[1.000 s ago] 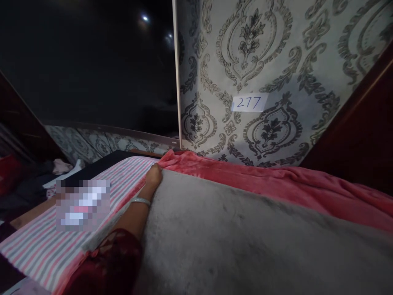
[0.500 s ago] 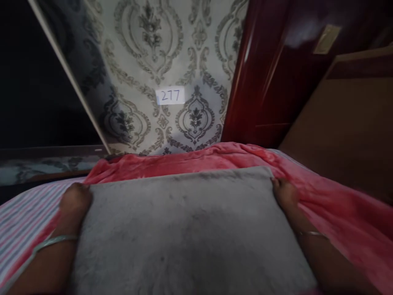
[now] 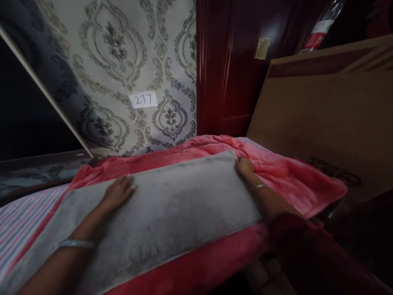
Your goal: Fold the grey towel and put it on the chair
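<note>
A grey plush cloth (image 3: pixel 184 200), roughly rectangular, lies spread over a pink blanket (image 3: pixel 211 254). My right hand (image 3: pixel 245 166) pinches its far right corner. Near the cloth's far edge, left of the middle, my left hand (image 3: pixel 118 192) rests on top with fingers stretched out and lying on the fabric. A bangle (image 3: pixel 76 243) circles my left wrist, and a thinner one is on the right. Past the cloth's far edge, folds of the pink blanket are bunched against the wall.
A striped sheet (image 3: pixel 30 217) shows at the left. Behind stand a patterned wall (image 3: pixel 123 73) with a paper marked 277 (image 3: pixel 144 99) and a dark red door panel (image 3: pixel 227 69). A large cardboard box (image 3: pixel 322 110) leans on the right, a bottle (image 3: pixel 321 30) behind it.
My left hand has let go of the far left corner and moved right onto the cloth. My right hand stays on its corner. The view has turned right, showing the bottle and more box.
</note>
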`<state>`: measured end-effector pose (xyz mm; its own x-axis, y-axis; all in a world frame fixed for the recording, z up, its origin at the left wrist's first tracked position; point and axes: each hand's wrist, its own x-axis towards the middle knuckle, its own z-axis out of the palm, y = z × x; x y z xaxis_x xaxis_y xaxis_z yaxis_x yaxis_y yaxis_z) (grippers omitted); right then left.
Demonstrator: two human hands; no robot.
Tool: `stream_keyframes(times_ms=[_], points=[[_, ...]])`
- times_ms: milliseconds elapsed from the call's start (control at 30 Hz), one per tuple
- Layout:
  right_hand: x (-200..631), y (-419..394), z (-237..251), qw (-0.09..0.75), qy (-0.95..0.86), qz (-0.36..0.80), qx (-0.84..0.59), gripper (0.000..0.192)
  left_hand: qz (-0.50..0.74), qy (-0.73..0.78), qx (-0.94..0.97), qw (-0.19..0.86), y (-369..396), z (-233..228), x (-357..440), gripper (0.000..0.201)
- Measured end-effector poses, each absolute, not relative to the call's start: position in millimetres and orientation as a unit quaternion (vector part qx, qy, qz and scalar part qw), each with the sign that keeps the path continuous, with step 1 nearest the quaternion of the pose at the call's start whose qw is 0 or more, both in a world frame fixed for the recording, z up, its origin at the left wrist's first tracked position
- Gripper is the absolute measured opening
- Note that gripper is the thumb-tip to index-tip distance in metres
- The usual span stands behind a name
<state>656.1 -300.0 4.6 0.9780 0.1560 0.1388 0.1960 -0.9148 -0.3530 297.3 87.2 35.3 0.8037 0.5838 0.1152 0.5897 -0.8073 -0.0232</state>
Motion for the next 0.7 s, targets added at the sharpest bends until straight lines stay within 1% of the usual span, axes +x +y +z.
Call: stream_keyframes(times_ms=[67, 133, 200, 233, 333, 467, 600, 700], points=[[641.8, -290.8, 10.5, 0.175, -0.154, -0.089, -0.968, 0.048, 0.007, -0.249, -0.968, 0.004, 44.1, 27.6, 326.7, 0.067], [624.3, -277.4, 9.7, 0.148, -0.285, -0.126, -0.938, 0.057, 0.014, -0.199, -0.98, -0.008, 9.2, 21.1, 349.2, 0.067], [609.2, -264.1, 1.6, 0.108, -0.411, -0.116, -0.898, 0.061, 0.008, -0.175, -0.985, -0.001, -14.8, 13.7, 363.2, 0.067], [604.2, -259.1, -4.6, 0.09, -0.444, -0.094, -0.886, 0.061, 0.004, -0.173, -0.985, 0.009, -22.9, 9.4, 367.2, 0.067], [601.0, -253.0, -24.8, 0.075, -0.44, -0.042, -0.894, 0.06, -0.007, -0.179, -0.983, 0.037, -34.6, -4.1, 370.1, 0.066], [609.7, -256.4, -39.9, 0.095, -0.424, -0.053, -0.899, 0.06, -0.035, -0.166, -0.985, 0.042, -34.3, -13.0, 366.0, 0.065], [611.9, -255.7, -36.9, 0.096, -0.43, -0.057, -0.896, 0.06, -0.057, -0.171, -0.983, 0.04, -32.3, -13.5, 365.6, 0.063], [609.5, -258.5, -30.2, 0.078, -0.427, -0.028, -0.9, 0.061, -0.044, -0.169, -0.984, 0.047, -32.2, -13.7, 367.1, 0.065]])
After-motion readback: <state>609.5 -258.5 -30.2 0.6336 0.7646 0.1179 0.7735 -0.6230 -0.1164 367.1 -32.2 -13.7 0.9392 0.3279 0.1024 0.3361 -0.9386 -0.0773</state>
